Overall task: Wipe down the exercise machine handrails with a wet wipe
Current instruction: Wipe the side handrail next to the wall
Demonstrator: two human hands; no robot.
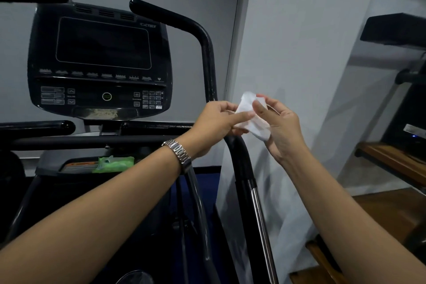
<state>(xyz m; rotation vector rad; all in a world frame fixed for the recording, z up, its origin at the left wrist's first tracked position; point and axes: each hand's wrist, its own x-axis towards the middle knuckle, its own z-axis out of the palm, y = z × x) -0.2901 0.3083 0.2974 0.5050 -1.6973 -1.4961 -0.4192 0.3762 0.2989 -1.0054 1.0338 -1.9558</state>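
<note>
A folded white wet wipe (247,108) is held in the air between both hands, just above the right handrail (239,159) of the black exercise machine. My left hand (214,124), with a metal watch on its wrist, pinches the wipe's left edge. My right hand (280,127) holds the wipe's right side, thumb on top. The right handrail curves up from a chrome tube into a black upright (208,64). The wipe does not touch the rail.
The dark console (101,60) with its keypad faces me. A green wipe packet (115,163) lies in the tray below it. Short black grips (41,127) stick out at left. A white wall stands right of the rail, and another machine (405,104) with wooden shelving is at far right.
</note>
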